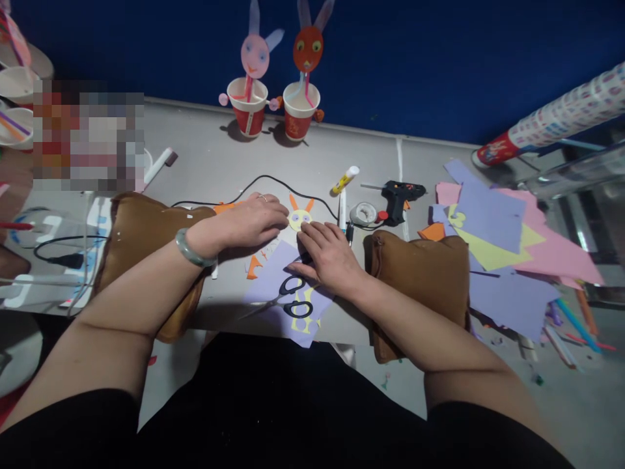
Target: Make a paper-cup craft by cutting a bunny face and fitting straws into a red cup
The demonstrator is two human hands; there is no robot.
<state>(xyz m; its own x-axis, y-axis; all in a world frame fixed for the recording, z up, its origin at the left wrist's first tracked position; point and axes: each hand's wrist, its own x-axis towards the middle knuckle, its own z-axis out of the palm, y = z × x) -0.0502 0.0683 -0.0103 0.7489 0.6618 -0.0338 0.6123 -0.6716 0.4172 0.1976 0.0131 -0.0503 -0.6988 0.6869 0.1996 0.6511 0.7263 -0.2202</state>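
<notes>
A small yellow paper rabbit face with orange ears and pale purple eyes lies flat on the table. My left hand rests palm down at its left edge, fingers stretched out. On the other side my right hand lies over the lower right edge of the face, fingers extended and thumb apart. Neither hand appears to grip anything. Below them, black-handled scissors lie on purple paper, beside a yellow paper scrap with cut-out holes. Orange scraps lie to the left.
Two paper-cup rabbits, one pink and one red, stand at the back. A glue gun, tape roll and yellow glue stick sit right of centre. Brown cushions lie under my forearms. Coloured paper is piled right.
</notes>
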